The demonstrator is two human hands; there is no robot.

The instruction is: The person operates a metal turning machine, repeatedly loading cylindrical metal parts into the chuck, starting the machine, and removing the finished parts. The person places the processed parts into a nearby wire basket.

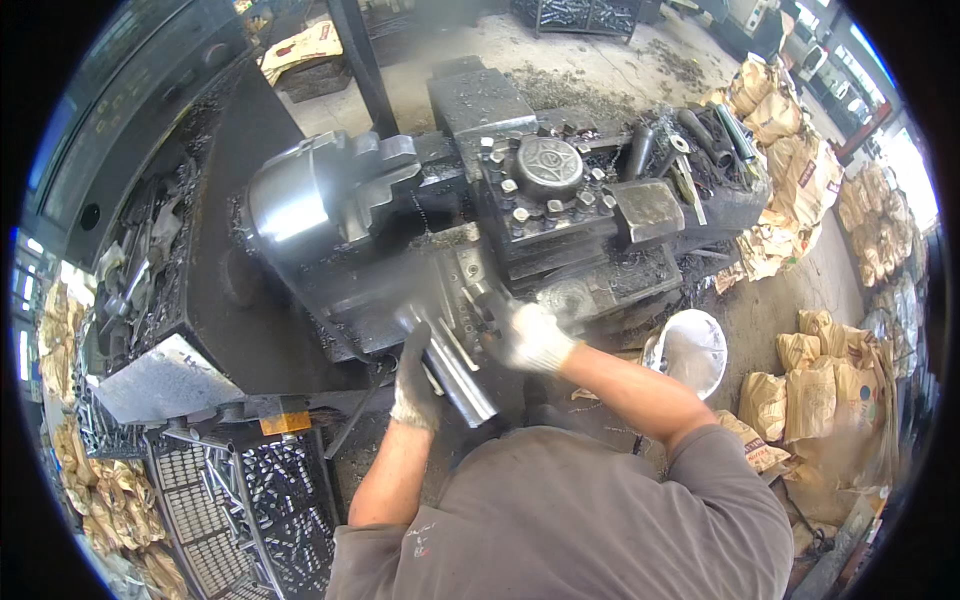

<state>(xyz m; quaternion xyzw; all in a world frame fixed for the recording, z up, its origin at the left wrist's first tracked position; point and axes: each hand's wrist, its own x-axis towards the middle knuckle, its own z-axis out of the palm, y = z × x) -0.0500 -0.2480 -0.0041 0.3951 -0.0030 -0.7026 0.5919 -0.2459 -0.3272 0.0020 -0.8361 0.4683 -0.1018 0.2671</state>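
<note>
Left grip (415, 375): closed on bright metal bar (462, 388), held slanted before the lathe's tool post (548, 168). Right grip (535, 338): near the bar; closure cannot be determined. Chuck (290, 205): left of tool post. White bucket (692, 352): right.

The bar (463, 385) is smooth, glossy metal, the chuck (288, 203) shiny metal; the shirt (580, 515) is matt cloth, the sacks (806, 182) crumpled paper.

Glare whitens the silver cylindrical steel chuck (290, 205) beyond the white-and-grey gloved hands (535, 338); haze blurs the space between; edges bend.
</note>
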